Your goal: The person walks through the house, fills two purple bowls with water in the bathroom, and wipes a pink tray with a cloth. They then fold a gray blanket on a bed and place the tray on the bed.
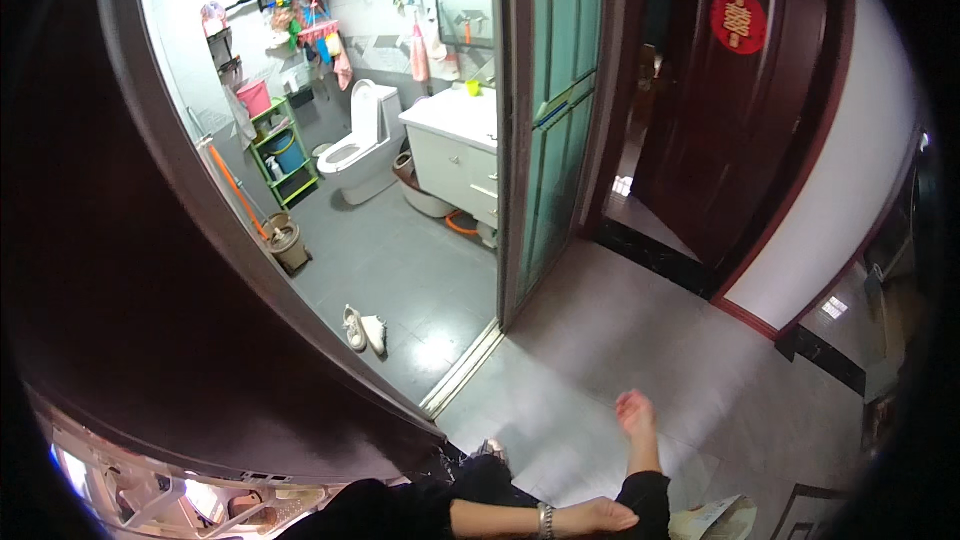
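My left forearm, with a metal bracelet (545,520) at the wrist, reaches across from the lower left. My left hand (600,515) is closed at the black sleeve (646,490) on my right arm, and its fingertips are hard to see. The sleeve is bunched near the elbow, leaving the right forearm bare. My right hand (634,412) is raised over the grey floor, its fingers curled in with nothing visible in them. One of my shoes (495,450) shows beside my dark trousers.
Through the doorway at the left are white shoes (364,330), a mop bucket (288,242), a green shelf (285,155), a toilet (362,155) and a white cabinet (452,160). A sliding-door track (465,365) crosses the threshold. A dark red door (740,130) stands ajar at the right.
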Action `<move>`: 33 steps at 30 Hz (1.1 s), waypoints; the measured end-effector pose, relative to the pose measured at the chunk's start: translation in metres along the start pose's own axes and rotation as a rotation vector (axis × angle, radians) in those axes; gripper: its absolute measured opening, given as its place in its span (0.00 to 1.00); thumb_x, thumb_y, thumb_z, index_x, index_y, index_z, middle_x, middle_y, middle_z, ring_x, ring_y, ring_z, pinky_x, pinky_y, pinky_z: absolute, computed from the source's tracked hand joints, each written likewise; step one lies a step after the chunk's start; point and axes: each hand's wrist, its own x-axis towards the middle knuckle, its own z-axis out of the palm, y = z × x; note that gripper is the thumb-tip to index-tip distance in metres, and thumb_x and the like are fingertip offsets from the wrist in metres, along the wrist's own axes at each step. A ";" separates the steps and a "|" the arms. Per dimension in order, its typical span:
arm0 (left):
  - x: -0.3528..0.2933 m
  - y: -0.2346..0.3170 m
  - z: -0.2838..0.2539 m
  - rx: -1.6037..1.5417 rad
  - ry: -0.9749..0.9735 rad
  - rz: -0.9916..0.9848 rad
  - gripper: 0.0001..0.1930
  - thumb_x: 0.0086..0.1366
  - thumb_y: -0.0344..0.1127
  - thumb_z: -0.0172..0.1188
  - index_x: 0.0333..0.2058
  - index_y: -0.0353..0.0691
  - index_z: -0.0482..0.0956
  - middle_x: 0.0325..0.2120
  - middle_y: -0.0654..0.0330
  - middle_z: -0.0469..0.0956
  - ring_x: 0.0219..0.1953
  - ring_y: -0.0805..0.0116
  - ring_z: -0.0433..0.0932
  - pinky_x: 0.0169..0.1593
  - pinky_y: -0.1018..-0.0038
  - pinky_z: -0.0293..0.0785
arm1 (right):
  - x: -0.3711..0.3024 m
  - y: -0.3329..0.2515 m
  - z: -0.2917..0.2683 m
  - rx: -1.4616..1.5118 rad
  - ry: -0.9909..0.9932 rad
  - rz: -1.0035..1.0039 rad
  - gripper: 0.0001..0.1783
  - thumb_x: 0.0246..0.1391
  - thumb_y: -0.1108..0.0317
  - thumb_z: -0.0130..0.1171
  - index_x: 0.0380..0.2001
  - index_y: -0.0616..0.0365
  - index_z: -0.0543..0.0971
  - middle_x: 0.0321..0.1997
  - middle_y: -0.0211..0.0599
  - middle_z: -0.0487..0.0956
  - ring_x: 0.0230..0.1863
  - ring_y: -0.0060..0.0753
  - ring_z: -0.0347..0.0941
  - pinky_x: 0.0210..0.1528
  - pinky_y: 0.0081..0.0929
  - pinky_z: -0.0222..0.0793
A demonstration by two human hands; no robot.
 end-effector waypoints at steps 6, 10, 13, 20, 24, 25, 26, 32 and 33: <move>0.052 0.060 -0.088 -0.264 -0.223 -0.413 0.16 0.61 0.49 0.51 0.27 0.42 0.74 0.16 0.60 0.75 0.11 0.76 0.70 0.12 0.78 0.66 | 0.060 -0.103 0.097 0.213 -0.096 -0.031 0.05 0.53 0.67 0.49 0.32 0.53 0.73 0.31 0.30 0.76 0.30 0.26 0.72 0.28 0.22 0.67; 0.064 0.102 -0.141 0.047 -0.196 -0.528 0.18 0.61 0.47 0.50 0.24 0.35 0.73 0.20 0.57 0.74 0.13 0.74 0.68 0.15 0.75 0.65 | 0.123 -0.134 0.147 0.251 0.009 -0.113 0.04 0.53 0.67 0.49 0.29 0.53 0.73 0.29 0.29 0.76 0.28 0.24 0.71 0.27 0.19 0.66; 0.075 0.120 -0.181 -0.049 -0.229 -0.574 0.14 0.58 0.45 0.56 0.27 0.38 0.75 0.20 0.63 0.74 0.15 0.74 0.68 0.18 0.79 0.65 | 0.185 -0.103 0.198 0.160 0.008 0.045 0.05 0.53 0.67 0.50 0.26 0.54 0.73 0.26 0.30 0.76 0.26 0.25 0.71 0.24 0.21 0.66; 0.108 0.168 -0.314 0.102 -0.163 -0.313 0.13 0.57 0.40 0.53 0.26 0.33 0.70 0.19 0.62 0.70 0.17 0.75 0.65 0.22 0.77 0.64 | 0.294 0.025 0.342 -0.899 -0.122 0.295 0.05 0.51 0.68 0.50 0.32 0.55 0.72 0.23 0.37 0.76 0.20 0.31 0.72 0.18 0.26 0.70; 0.111 0.209 -0.381 0.386 -0.087 -0.028 0.12 0.56 0.36 0.51 0.26 0.30 0.67 0.19 0.62 0.67 0.19 0.76 0.64 0.24 0.76 0.64 | 0.333 0.100 0.398 -1.490 -0.340 0.283 0.07 0.49 0.67 0.53 0.32 0.55 0.74 0.26 0.36 0.77 0.20 0.27 0.74 0.18 0.25 0.70; 0.111 0.217 -0.395 0.468 -0.052 0.046 0.12 0.56 0.36 0.51 0.26 0.29 0.67 0.19 0.62 0.67 0.19 0.76 0.63 0.25 0.76 0.63 | 0.339 0.118 0.415 -1.707 -0.476 0.096 0.08 0.47 0.65 0.53 0.31 0.55 0.75 0.28 0.39 0.77 0.24 0.32 0.74 0.24 0.28 0.70; 0.112 0.225 -0.405 0.531 -0.011 0.127 0.12 0.56 0.35 0.51 0.25 0.29 0.66 0.19 0.62 0.66 0.20 0.76 0.63 0.25 0.75 0.63 | 0.342 0.131 0.425 -1.923 -0.615 -0.099 0.09 0.46 0.64 0.54 0.31 0.54 0.77 0.30 0.41 0.78 0.29 0.36 0.75 0.30 0.32 0.71; 0.078 0.287 -0.477 0.702 0.173 0.493 0.11 0.55 0.30 0.49 0.25 0.24 0.62 0.18 0.61 0.63 0.22 0.77 0.60 0.29 0.74 0.63 | 0.371 0.200 0.471 -2.328 -1.033 -0.181 0.12 0.44 0.61 0.53 0.31 0.54 0.79 0.31 0.45 0.78 0.35 0.44 0.75 0.40 0.34 0.69; 0.065 0.307 -0.490 0.710 0.156 0.534 0.11 0.55 0.29 0.48 0.25 0.23 0.62 0.18 0.61 0.62 0.22 0.77 0.60 0.30 0.74 0.63 | 0.395 0.210 0.472 -2.335 -1.030 -0.149 0.12 0.44 0.61 0.54 0.30 0.55 0.78 0.29 0.43 0.78 0.30 0.37 0.76 0.37 0.31 0.71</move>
